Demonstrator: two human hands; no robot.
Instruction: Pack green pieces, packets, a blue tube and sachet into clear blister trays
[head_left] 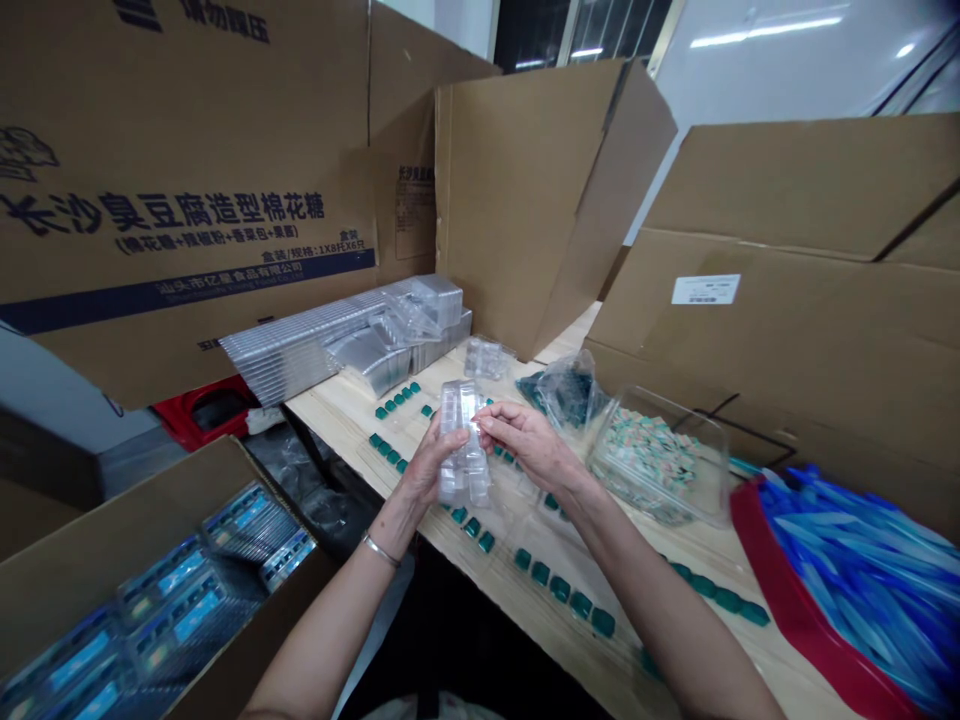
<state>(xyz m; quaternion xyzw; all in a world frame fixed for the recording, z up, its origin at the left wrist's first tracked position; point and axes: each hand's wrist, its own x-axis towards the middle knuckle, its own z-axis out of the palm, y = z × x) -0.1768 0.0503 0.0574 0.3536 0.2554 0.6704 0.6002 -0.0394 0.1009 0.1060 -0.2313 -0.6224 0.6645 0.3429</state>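
Clear plastic packaging point(465, 482) sits gripped in the left hand point(426, 466), while the right hand point(534, 446) pinches narrowly at its edge, any contents unclear.

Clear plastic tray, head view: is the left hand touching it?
Touching. The head view shows the left hand gripping the clear plastic tray, its thumb pressed over the face.
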